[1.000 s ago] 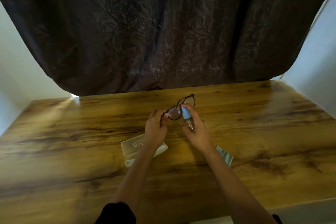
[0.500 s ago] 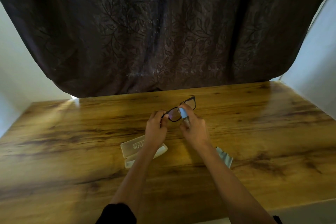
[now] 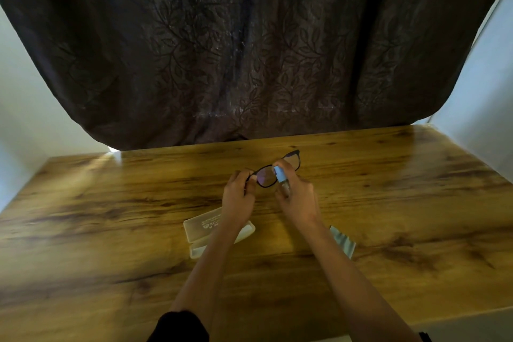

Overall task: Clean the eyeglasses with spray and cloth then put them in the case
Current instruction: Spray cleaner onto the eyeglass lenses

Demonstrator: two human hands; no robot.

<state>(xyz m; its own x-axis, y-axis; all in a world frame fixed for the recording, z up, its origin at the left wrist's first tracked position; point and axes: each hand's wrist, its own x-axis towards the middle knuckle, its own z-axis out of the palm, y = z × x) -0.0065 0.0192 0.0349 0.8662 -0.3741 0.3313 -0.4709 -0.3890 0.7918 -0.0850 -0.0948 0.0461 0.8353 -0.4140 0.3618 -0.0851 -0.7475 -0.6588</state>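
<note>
Left hand [image 3: 238, 197] pinches glasses [image 3: 265, 178] by one end, above table [image 3: 111, 216]. Right hand [image 3: 299, 200] grips spray bottle [image 3: 280, 175], its top just beside lens. Case [image 3: 204, 228] lies on table under left forearm; cloth [image 3: 344, 243] under right forearm.

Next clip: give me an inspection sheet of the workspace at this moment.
Surface: glossy wooden table, with patches of glare.
Job's things: eyeglasses held above the table; spray bottle close to one lens; pale case appears open, partly under the left forearm; cloth on the table beside the right forearm.
Clutter: nothing seen.
Hands: left hand pinches the eyeglasses' frame end; right hand grips the spray bottle.
Cables: nothing seen.
Surroundings: dark leaf-patterned curtain behind; pale walls either side.
</note>
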